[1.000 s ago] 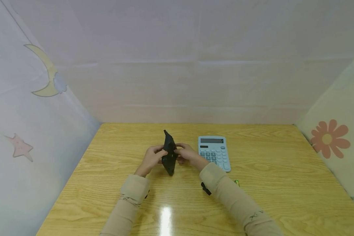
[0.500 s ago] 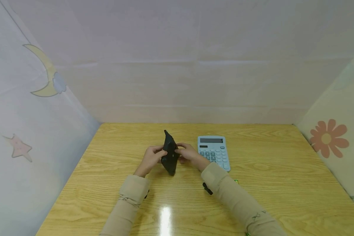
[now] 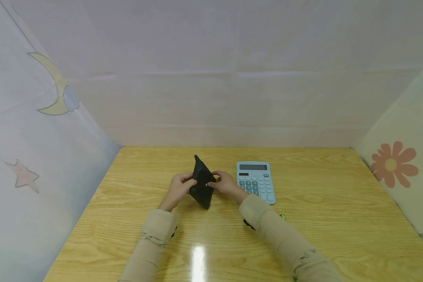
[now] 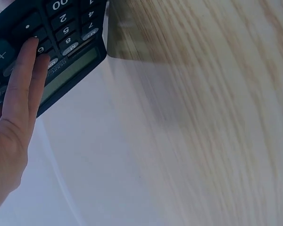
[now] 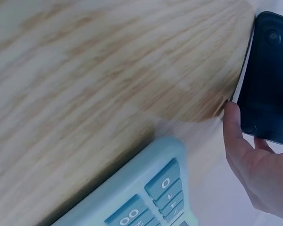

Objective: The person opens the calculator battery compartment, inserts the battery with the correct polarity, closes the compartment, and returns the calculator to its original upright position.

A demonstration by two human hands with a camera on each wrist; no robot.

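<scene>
A black calculator [image 3: 200, 186] stands tilted on edge above the table, its back toward the head camera. My left hand [image 3: 177, 190] grips its left side, thumb on the back. In the left wrist view, two fingers of my left hand [image 4: 14, 122] lie across the keys beside the display [image 4: 71, 75]. My right hand [image 3: 228, 185] pinches the right side, its thumb against the back. The right wrist view shows the calculator's dark back [image 5: 266, 77] with a round foot near a corner, and the fingers of my right hand [image 5: 257, 165] at its edge.
A light blue calculator [image 3: 253, 178] lies face up close to my right forearm, partly hidden by it. Small green bits [image 3: 282, 216] show beside the right sleeve. Printed cloth walls [image 3: 211, 109] border the wooden table [image 3: 127, 219] at the back and sides.
The black calculator has turned a little, so more of its back faces the head camera. My left hand has shifted slightly left with it. The light blue calculator stays where it was.
</scene>
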